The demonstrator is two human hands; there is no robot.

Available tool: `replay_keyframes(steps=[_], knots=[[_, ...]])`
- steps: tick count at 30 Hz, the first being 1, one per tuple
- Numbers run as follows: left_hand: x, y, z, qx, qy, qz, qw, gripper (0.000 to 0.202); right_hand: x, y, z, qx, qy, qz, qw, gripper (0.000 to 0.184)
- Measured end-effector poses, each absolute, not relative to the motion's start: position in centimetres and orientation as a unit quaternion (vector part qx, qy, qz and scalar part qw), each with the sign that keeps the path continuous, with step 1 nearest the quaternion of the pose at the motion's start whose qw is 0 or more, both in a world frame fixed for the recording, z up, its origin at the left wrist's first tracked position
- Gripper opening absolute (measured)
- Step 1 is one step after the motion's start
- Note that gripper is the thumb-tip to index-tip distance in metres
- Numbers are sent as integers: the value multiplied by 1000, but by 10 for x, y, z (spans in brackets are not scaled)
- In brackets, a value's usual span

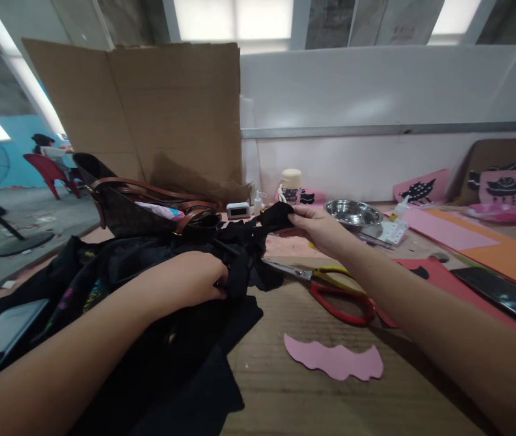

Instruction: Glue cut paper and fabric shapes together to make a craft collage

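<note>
Here lay black cloth scraps (264,278) at mid-frame, matte, crumpled, ragged-edged, pinched in the grip of right hand (316,225) and left hand (201,274)

I see plain black ragged cloth scraps (264,275), a soft-pink wavy flat cut-out (333,358) and red-and-yellow-handled metal scissors (304,274). Near the surface's (280,245) left edge, draped black cloth (103,266) is flecked pink, yellow and blue; near its far edge, a pink paper-like sheet (441,183) shows a white-dotted black bird (418,191).
</note>
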State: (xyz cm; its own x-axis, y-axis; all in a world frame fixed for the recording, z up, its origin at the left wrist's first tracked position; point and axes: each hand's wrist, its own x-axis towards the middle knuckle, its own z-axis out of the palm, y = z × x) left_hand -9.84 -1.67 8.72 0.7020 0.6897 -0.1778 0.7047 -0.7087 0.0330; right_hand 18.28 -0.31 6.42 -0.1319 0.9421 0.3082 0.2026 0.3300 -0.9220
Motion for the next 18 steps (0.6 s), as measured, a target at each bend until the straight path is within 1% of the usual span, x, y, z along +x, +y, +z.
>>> replay_keyframes(steps=[3,5,7,10,12,14,16,18], knots=[[-95,-15,88,918,390,-66,27,25,185,2,59,-457,-622,357,526,27],[-94,-13,89,912,408,-37,11,29,183,6,53,-476,-612,339,532,30],[-93,-10,92,904,428,11,-8,32,182,7,48,-494,-616,326,520,32],[-95,-7,99,886,451,102,-31,34,181,7,45,-513,-630,309,493,45],[-98,-6,105,873,459,164,-31,34,181,5,48,-516,-642,299,482,48],[-101,-6,110,860,459,224,-10,33,179,1,53,-507,-663,293,468,44],[-104,-5,113,847,453,278,33,31,173,-5,58,-489,-692,288,446,40],[-105,-2,113,831,440,327,91,31,164,-14,61,-468,-726,279,419,43]])
